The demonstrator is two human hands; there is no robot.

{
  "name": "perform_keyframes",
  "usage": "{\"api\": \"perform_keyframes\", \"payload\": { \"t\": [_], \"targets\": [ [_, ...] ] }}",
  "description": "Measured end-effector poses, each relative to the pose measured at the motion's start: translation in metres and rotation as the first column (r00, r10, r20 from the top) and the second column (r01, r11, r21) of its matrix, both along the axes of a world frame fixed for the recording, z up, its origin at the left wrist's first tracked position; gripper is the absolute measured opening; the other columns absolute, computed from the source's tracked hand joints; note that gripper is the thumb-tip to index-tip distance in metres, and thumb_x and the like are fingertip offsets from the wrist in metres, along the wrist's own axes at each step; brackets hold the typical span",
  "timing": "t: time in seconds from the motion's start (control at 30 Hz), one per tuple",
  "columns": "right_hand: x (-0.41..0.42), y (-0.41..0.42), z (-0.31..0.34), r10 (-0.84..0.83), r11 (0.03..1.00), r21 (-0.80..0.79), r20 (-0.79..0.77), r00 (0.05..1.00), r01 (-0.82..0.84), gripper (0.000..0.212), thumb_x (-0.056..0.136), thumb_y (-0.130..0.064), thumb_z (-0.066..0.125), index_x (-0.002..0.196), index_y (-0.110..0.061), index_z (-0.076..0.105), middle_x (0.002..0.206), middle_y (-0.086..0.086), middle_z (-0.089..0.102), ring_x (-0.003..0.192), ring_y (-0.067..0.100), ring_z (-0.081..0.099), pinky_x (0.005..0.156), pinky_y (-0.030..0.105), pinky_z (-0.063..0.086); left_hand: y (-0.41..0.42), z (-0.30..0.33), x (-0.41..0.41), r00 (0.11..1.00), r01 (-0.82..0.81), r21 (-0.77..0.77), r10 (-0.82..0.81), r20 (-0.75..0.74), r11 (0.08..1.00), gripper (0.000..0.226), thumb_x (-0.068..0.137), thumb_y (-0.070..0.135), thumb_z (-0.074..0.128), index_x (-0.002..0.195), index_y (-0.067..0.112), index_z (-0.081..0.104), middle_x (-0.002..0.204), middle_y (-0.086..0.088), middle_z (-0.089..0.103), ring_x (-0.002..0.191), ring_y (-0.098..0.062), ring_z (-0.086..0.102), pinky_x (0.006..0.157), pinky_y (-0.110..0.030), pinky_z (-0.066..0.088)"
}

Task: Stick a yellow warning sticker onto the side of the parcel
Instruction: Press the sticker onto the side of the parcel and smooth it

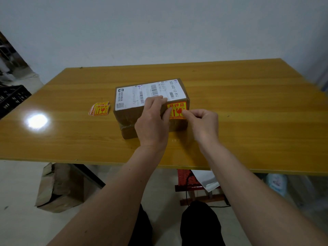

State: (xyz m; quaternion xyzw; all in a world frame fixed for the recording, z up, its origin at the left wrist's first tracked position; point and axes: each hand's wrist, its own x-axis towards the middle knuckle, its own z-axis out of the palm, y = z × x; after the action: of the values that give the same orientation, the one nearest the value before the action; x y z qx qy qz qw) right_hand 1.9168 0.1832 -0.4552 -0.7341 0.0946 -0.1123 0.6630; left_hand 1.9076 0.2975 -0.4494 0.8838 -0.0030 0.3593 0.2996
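Place: you sit in a plain packing or parcel-handling room, more storeroom than office.
Table (230, 96): your work surface is a bare glossy wood-grain top against a blank white wall (159, 29).
Goods: you have a taped brown parcel (134, 119) with a printed shipping label (147, 95), and a small stack of yellow stickers (99, 108) beside it.
Floor: a torn cardboard box (58, 187) lies under your table.
Left edge: a black plastic crate (12, 98) stands beside you.

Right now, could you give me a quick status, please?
Left hand steadying parcel. Right hand pressing yellow sticker on its side. Nothing obstructing.
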Motion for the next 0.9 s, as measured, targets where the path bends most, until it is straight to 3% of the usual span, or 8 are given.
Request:
{"api": "perform_keyframes", "payload": {
  "t": [0.17, 0.27, 0.37, 0.47, 0.57, 0.67, 0.77, 0.9],
  "targets": [
    [0.004, 0.000, 0.007, -0.054, 0.988, -0.146, -0.021, 0.998, 0.050, 0.031, 0.078, -0.032, 0.074, 0.051, -0.025, 0.063, 0.057, -0.011, 0.061, 0.066, 0.015, 0.066, 0.071, 0.036, 0.055, 0.004, -0.005, 0.003, 0.998, 0.018, 0.058, -0.021, 0.054, 0.998, 0.025, 0.080, 0.023, 0.071, 0.102, 0.013, 0.066, 0.106, -0.001, 0.068, 0.089, -0.018, 0.067, 0.057, -0.023, 0.046],
    [0.004, 0.000, 0.010, -0.068, 0.967, -0.250, -0.031, 0.997, 0.058, 0.029, 0.076, -0.039, 0.074, 0.053, -0.023, 0.066, 0.055, -0.010, 0.058, 0.065, 0.016, 0.062, 0.069, 0.037, 0.053, 0.007, -0.007, 0.005, 0.997, 0.018, 0.086, -0.024, 0.070, 0.996, 0.025, 0.079, 0.025, 0.071, 0.102, 0.014, 0.066, 0.106, 0.000, 0.068, 0.088, -0.017, 0.068, 0.055, -0.022, 0.046],
    [0.006, -0.004, 0.005, -0.104, 0.945, -0.323, -0.125, 0.987, 0.058, 0.035, 0.072, -0.047, 0.075, 0.057, -0.017, 0.066, 0.053, -0.004, 0.057, 0.060, 0.022, 0.061, 0.057, 0.034, 0.048, 0.007, -0.006, 0.005, 0.998, 0.026, 0.091, -0.032, 0.058, 0.995, 0.026, 0.080, 0.025, 0.071, 0.103, 0.015, 0.066, 0.107, 0.000, 0.068, 0.088, -0.017, 0.068, 0.055, -0.021, 0.045],
    [0.004, -0.017, -0.006, -0.144, 0.936, -0.345, -0.183, 0.973, 0.073, 0.038, 0.071, -0.047, 0.075, 0.068, -0.012, 0.062, 0.066, 0.002, 0.059, 0.071, 0.025, 0.061, 0.058, 0.033, 0.043, 0.008, -0.004, 0.005, 0.997, 0.035, 0.096, -0.041, 0.062, 0.995, 0.026, 0.079, 0.024, 0.072, 0.102, 0.015, 0.066, 0.106, 0.000, 0.068, 0.088, -0.018, 0.068, 0.056, -0.021, 0.046],
    [0.003, -0.021, 0.000, -0.075, 0.958, -0.280, -0.045, 0.996, 0.060, 0.030, 0.077, -0.037, 0.074, 0.090, -0.011, 0.065, 0.084, 0.002, 0.062, 0.080, 0.018, 0.059, 0.062, 0.028, 0.046, 0.009, -0.003, 0.005, 0.997, 0.029, 0.112, -0.036, 0.061, 0.993, 0.025, 0.079, 0.023, 0.072, 0.101, 0.014, 0.066, 0.105, 0.000, 0.068, 0.087, -0.018, 0.068, 0.056, -0.020, 0.044],
    [0.005, -0.016, 0.010, 0.002, 0.928, -0.371, 0.063, 0.998, 0.021, 0.035, 0.079, -0.033, 0.072, 0.108, -0.014, 0.064, 0.098, 0.002, 0.064, 0.090, 0.015, 0.059, 0.073, 0.030, 0.052, 0.007, -0.002, 0.003, 0.998, 0.024, 0.109, -0.030, 0.050, 0.994, 0.025, 0.078, 0.023, 0.072, 0.102, 0.014, 0.066, 0.105, -0.001, 0.068, 0.088, -0.019, 0.067, 0.056, -0.021, 0.043],
    [0.010, -0.012, 0.012, 0.069, 0.866, -0.499, 0.109, 0.992, -0.005, 0.041, 0.078, -0.035, 0.073, 0.113, -0.017, 0.062, 0.103, 0.000, 0.062, 0.097, 0.018, 0.057, 0.082, 0.037, 0.051, 0.006, -0.002, 0.001, 0.999, 0.029, 0.130, -0.034, 0.034, 0.991, 0.029, 0.077, 0.021, 0.073, 0.105, 0.014, 0.065, 0.108, -0.001, 0.067, 0.090, -0.019, 0.067, 0.056, -0.022, 0.045],
    [0.020, -0.013, 0.015, 0.096, 0.806, -0.592, 0.109, 0.989, -0.013, 0.045, 0.078, -0.043, 0.071, 0.112, -0.014, 0.064, 0.107, 0.003, 0.063, 0.096, 0.019, 0.058, 0.076, 0.032, 0.047, 0.007, -0.002, -0.002, 0.999, 0.040, 0.178, -0.037, -0.019, 0.983, 0.043, 0.073, 0.017, 0.077, 0.112, 0.017, 0.060, 0.117, 0.000, 0.062, 0.093, -0.020, 0.066, 0.055, -0.028, 0.051]
  ]
}}
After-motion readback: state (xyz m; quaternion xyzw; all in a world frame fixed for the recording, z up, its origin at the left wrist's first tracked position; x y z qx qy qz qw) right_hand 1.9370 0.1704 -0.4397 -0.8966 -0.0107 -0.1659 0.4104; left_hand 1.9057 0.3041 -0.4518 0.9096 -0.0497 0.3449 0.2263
